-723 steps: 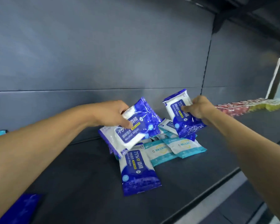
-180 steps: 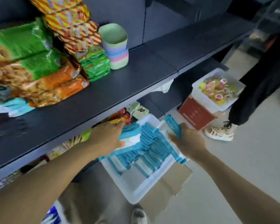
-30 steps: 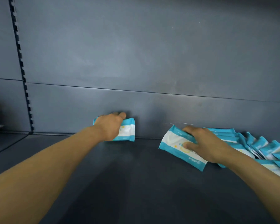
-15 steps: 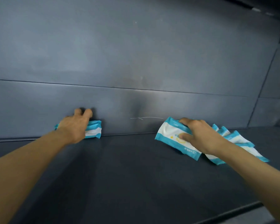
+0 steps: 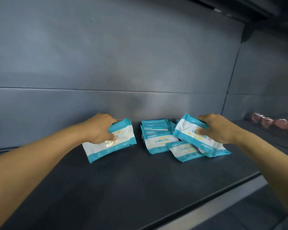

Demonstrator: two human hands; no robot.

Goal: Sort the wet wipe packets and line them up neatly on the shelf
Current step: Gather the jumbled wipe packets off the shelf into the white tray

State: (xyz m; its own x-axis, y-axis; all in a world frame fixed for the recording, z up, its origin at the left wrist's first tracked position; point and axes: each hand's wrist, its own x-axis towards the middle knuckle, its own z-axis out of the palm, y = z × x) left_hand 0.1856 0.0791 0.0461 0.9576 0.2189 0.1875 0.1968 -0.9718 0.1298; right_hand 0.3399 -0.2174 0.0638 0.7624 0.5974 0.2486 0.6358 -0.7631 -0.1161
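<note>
On the dark grey shelf (image 5: 140,188), my left hand (image 5: 100,128) grips a teal-and-white wet wipe packet (image 5: 121,141) by its top left corner; the packet tilts with its lower end near the shelf. My right hand (image 5: 218,128) holds another teal-and-white packet (image 5: 188,131), raised at an angle over a loose pile. Between the hands, several more teal-and-white packets (image 5: 156,138) lie overlapping against the back wall, and one packet (image 5: 183,150) lies flat in front of them.
The grey back panel (image 5: 123,63) rises directly behind the packets. Pink packaged goods (image 5: 273,123) sit on the adjoining shelf at far right. The shelf's front edge (image 5: 206,201) runs diagonally below my right forearm.
My left hand has come from the back wall at the left toward the pile, with a packet in its grip. The view has swung right, showing more packets beside my right hand.
</note>
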